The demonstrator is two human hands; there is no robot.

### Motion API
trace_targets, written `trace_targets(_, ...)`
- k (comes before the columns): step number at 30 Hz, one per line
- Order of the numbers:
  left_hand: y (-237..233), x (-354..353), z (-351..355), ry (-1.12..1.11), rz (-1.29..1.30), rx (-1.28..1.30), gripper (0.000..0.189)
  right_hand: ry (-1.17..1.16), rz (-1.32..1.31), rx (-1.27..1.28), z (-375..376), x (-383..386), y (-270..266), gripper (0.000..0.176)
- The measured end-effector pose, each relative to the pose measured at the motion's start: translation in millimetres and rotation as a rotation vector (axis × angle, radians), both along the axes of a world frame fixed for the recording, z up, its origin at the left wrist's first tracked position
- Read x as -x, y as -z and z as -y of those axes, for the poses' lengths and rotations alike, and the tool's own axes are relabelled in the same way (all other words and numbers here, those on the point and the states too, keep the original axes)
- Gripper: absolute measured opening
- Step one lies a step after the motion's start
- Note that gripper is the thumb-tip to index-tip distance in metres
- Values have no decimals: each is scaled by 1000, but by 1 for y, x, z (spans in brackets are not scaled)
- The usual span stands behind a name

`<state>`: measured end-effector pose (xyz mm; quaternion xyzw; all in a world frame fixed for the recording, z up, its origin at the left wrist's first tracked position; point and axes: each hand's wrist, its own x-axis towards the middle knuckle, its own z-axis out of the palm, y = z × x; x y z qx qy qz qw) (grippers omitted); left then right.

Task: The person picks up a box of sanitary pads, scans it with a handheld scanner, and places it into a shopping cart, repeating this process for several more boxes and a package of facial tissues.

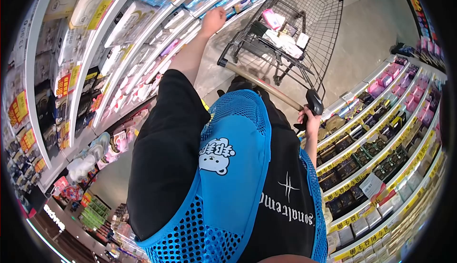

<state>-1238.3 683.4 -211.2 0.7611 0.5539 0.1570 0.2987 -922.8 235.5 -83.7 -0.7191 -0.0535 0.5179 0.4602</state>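
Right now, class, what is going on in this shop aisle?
A person stands in a shop aisle behind a wire trolley holding a few packets. Their left hand reaches out to the left shelves; their right hand grips a black device by the trolley's handle.

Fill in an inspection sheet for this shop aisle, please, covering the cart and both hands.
Surface: grey floor.
Job's things: wire cart with a few packets inside.
Clutter: nothing seen.
Hands: left hand up at the left shelves, grip unclear; right hand closed on the cart's handle.
Cables: nothing seen.
Surroundings: right shelves stocked with boxes; a person's black shirt and blue mesh vest.
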Motion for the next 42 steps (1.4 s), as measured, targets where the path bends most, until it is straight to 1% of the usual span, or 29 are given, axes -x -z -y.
trace_targets(3,28,46,-6,-87,-247,19,45,-8,16,13,3,0,4,15)
trace_targets(5,31,58,-13,-121,-423,10,56,-17,31,7,10,-4,11,16)
trace_targets(7,25,59,-21,-121,-606,-4,66,-4,33,12,11,-1,11,17)
trace_targets(8,35,61,-37,-121,-683,73,72,-3,28,-15,9,1,11,17)
trace_targets(11,20,54,-53,-150,-589,-66,76,11,30,-1,10,0,9,17)
trace_targets(12,34,57,-68,-141,-585,-38,79,26,28,25,12,0,10,17)
trace_targets(13,35,56,-78,-131,-662,-49,86,21,41,54,11,0,9,17)
trace_targets(15,32,58,-96,-108,-537,56,76,41,33,59,10,2,10,16)
trace_targets(18,88,67,-123,-63,-696,-95,67,97,31,68,9,5,9,17)
trace_targets(19,92,68,-130,-48,-677,-17,65,112,31,74,7,5,7,18)
trace_targets(22,106,73,-146,-15,-628,48,61,146,24,100,6,6,6,23)
trace_targets(25,119,75,-143,-47,-565,-193,62,177,26,118,4,7,7,25)
trace_targets(26,122,75,-140,-76,-516,-142,61,189,18,112,6,8,7,25)
trace_targets(29,107,78,-134,14,-484,-58,67,207,15,99,3,6,9,26)
trace_targets(32,83,72,-119,-43,-512,-37,73,205,14,96,1,9,10,27)
trace_targets(35,87,74,-105,-70,-526,-303,81,177,40,108,2,5,11,27)
trace_targets(36,82,75,-102,-10,-474,-368,81,164,43,107,1,4,10,26)
trace_targets(37,63,73,-95,54,-426,-424,81,153,43,116,0,6,8,25)
trace_targets(38,46,65,-82,6,-422,-285,74,137,35,94,-1,6,6,24)
trace_targets(39,34,60,-71,-9,-493,-310,74,111,37,92,-3,5,4,23)
trace_targets(41,4,52,-42,11,-528,-434,77,85,25,101,-7,4,0,22)
trace_targets(42,-11,49,-28,1,-484,-431,77,76,16,106,-7,2,2,22)
